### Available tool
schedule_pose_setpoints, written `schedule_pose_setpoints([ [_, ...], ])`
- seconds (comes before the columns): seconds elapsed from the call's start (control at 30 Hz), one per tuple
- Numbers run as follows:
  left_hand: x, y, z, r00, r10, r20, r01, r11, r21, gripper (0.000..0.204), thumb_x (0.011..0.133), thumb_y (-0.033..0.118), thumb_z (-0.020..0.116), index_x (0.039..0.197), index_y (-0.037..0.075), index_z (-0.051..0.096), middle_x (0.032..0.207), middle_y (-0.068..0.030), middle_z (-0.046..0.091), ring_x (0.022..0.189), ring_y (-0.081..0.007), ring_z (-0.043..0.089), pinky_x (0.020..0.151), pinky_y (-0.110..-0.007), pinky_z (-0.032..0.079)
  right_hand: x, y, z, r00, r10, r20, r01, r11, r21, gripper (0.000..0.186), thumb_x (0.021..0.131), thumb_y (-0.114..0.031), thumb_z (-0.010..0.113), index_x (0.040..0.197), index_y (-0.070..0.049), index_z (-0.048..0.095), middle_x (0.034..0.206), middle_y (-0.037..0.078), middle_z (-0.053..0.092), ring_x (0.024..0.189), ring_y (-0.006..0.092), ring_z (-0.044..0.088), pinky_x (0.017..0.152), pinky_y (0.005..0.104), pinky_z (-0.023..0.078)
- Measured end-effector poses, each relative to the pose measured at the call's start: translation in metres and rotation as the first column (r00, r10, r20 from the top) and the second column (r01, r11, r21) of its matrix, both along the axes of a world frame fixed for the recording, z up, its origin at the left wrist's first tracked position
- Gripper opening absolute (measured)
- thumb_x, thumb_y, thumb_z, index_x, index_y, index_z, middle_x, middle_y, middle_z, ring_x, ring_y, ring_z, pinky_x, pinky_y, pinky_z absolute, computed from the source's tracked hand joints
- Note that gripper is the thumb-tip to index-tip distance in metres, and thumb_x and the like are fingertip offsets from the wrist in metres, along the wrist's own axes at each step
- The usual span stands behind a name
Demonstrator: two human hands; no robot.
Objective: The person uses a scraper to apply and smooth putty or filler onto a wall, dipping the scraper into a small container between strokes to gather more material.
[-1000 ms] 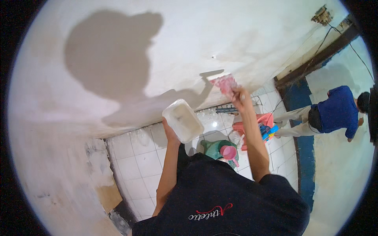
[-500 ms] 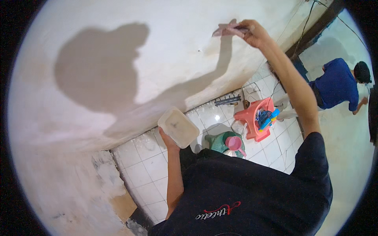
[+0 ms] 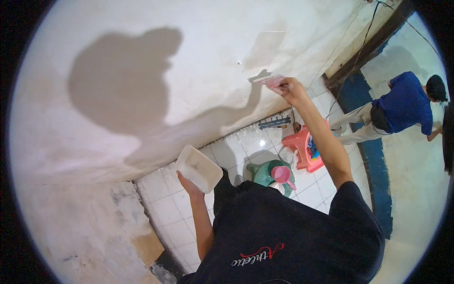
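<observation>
My left hand (image 3: 190, 184) grips a cream plastic tub (image 3: 201, 169) from its side and underneath. The tub's opening faces up, and a thin smear lies on its inner bottom. Against the off-white wall (image 3: 203, 61), my right hand (image 3: 292, 91) is closed on a flat pinkish putty spreader (image 3: 272, 81), its edge at or very near the surface. Just above that hand, a darker rectangular patch of filler (image 3: 265, 49) marks the wall. Shadows of my head and right arm fall across the plaster.
On the white tiled floor (image 3: 177, 199) stand a coral plastic stool (image 3: 298, 142) with things on it, a green sack (image 3: 260, 173) and a pink dipper (image 3: 281, 174). A dark rack-like strip (image 3: 274, 123) lies by the wall. Cables hang at upper right. Another person (image 3: 404, 104) works at the right wall.
My right hand has moved down the wall with the spreader, and the rectangular patch now shows above it. My left hand has shifted the tub left and tilted it.
</observation>
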State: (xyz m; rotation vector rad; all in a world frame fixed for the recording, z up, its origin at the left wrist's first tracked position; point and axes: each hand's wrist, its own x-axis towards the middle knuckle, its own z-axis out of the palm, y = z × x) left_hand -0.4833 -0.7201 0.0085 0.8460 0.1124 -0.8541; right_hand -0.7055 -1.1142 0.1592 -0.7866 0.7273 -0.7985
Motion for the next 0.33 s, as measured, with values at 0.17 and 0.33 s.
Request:
schedule_pose_setpoints([
  [0.17,0.006,0.011,0.022,0.999,0.043,-0.033,-0.043,0.999,0.008,0.062,0.092,0.055,0.031,0.136,0.013,0.039,0.129,-0.0098,0.049,0.116,-0.0298,0.049,0.096,-0.048,0.043,0.042,-0.027,-0.010,1.000,-0.002,0.013,0.001,0.996,0.088,0.026,0.086,0.004,0.033,0.103,0.022,0.039,0.111,0.034,0.049,0.105,0.0428,0.055,0.091,0.0428,0.054],
  [0.33,0.005,0.015,0.033,0.984,0.046,0.171,-0.062,0.994,0.091,0.070,0.087,0.064,0.035,0.137,0.016,0.038,0.131,-0.0091,0.048,0.117,-0.0304,0.048,0.099,-0.048,0.040,0.058,-0.030,0.093,0.986,0.111,0.126,-0.114,0.993,0.022,0.060,0.093,-0.005,0.044,0.123,0.031,0.007,0.136,0.042,0.022,0.119,0.0455,0.044,0.090,0.0417,0.055],
])
